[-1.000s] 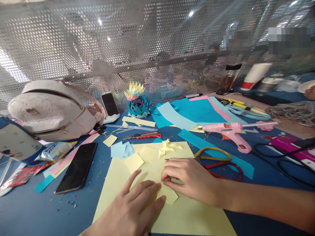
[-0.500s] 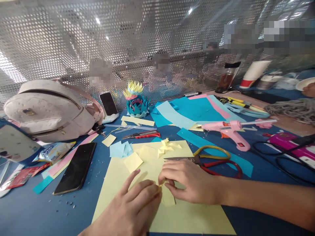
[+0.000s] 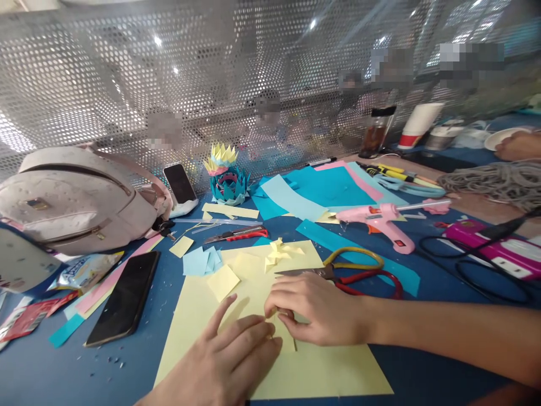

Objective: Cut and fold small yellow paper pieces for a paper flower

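Through the head camera I see the left hand (image 3: 224,352) palm-down, one finger lifted aside and the others close together at a small yellow paper piece (image 3: 288,342); I can't tell whether they grip it. The right hand (image 3: 308,310) is curled, thumb and fingertips pinching that piece at its upper end. The piece is in the middle of my view, over a large pale-yellow sheet (image 3: 329,372), partly hidden by the fingers.

Beyond the hands I make out folded yellow paper bits (image 3: 276,254), a loose yellow square (image 3: 224,282) and light-blue squares (image 3: 198,263). Scissors (image 3: 330,272) with one yellow and one red handle lie just behind the right hand.

For print, I get little: a white-and-blue packet (image 3: 87,272) at left has blue lettering starting with "A", the rest too blurred for me. The red packet (image 3: 29,321) beside it bears pale markings I can't read, and the metal plate (image 3: 36,204) on the pale pink backpack (image 3: 76,194) is equally illegible.
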Demonstrator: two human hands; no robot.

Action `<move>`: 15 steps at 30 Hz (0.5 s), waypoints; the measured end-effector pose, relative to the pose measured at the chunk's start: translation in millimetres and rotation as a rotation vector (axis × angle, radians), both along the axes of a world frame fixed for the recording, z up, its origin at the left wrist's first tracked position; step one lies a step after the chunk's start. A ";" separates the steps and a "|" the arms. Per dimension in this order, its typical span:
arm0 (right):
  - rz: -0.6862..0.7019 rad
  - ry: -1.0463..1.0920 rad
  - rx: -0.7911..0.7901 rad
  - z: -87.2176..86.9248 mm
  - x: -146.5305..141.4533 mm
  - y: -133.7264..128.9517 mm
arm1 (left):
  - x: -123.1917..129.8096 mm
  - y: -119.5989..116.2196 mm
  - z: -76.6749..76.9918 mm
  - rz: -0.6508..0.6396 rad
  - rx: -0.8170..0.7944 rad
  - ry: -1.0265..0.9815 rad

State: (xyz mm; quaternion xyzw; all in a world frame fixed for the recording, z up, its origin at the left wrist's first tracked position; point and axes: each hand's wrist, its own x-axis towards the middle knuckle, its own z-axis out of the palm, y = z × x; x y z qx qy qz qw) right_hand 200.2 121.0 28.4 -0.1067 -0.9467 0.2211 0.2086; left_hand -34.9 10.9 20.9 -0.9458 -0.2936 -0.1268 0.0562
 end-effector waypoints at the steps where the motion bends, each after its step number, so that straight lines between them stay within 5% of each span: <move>1: -0.001 0.000 -0.002 -0.2 0.1 -0.6 | 1.3 -0.4 -1.2 0.005 0.012 -0.017; 7: -0.008 0.003 -0.043 -4.6 1.1 -0.4 | 13.0 -0.8 -12.9 0.075 0.176 -0.256; 15: 0.015 -0.039 -0.034 -5.9 2.6 1.0 | 8.7 -0.5 -16.9 0.130 0.238 -0.336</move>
